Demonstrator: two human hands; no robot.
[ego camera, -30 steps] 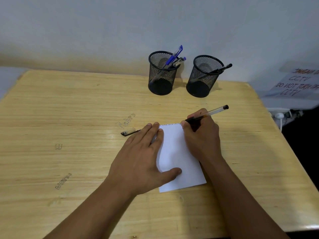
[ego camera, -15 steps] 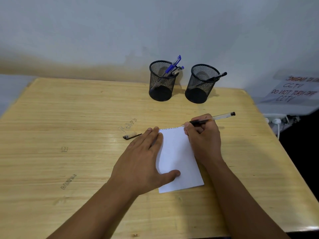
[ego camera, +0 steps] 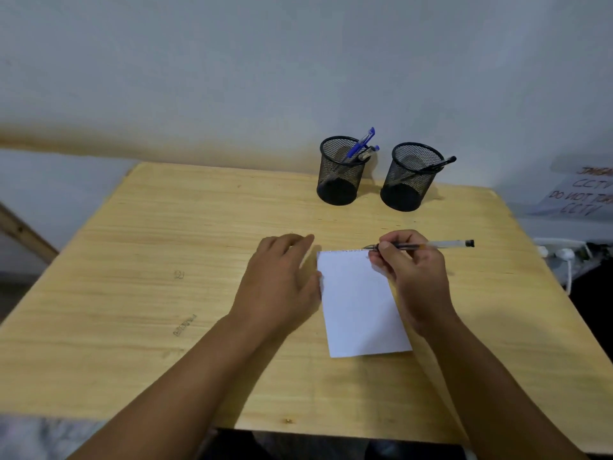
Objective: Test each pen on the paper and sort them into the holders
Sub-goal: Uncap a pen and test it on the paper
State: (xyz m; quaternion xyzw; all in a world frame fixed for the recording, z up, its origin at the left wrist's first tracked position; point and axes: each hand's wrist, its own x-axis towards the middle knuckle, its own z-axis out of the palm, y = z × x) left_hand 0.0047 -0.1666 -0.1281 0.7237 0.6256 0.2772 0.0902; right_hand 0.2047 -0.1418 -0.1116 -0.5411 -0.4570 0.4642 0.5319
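- Pale wood grain covers the tabletop point(ego camera: 139, 227), which carries a white sheet of paper point(ego camera: 360, 303) near its middle, lying flat with its torn, perforated edge turned toward the wall.
- The right hand point(ego camera: 411, 273) pinches a clear-barrelled pen point(ego camera: 441, 244) between thumb and curled fingers; the pen lies nearly level, black end cap pointing right, tip just at the paper's far right corner. Whether the tip actually touches the sheet is hard to tell from this angle.
- The left hand point(ego camera: 282, 277) holds nothing; its fingers are loosely bent and it sits at the paper's left edge, the thumb side touching or just beside that edge. The two hands are apart, with the paper between them.
- Two black mesh holders stand near the far edge of the tabletop, close to the wall and near each other without touching.
- The left holder point(ego camera: 340, 174) contains a blue pen point(ego camera: 360, 144) leaning to the right over the rim, and a second pen with a blue end point(ego camera: 370, 152) leaning the same way beside it.
- The right holder point(ego camera: 409, 180) contains one black pen point(ego camera: 438, 164), tilted so its top sticks out over the right side of the rim.
- A paper sign with handwritten letters point(ego camera: 583, 190) shows at the right, beyond the tabletop; the words "CCTV" and "DO NOT" are readable, the rest is cut off.
- White plugs and a cord point(ego camera: 564, 257) lie beyond the tabletop's right edge.
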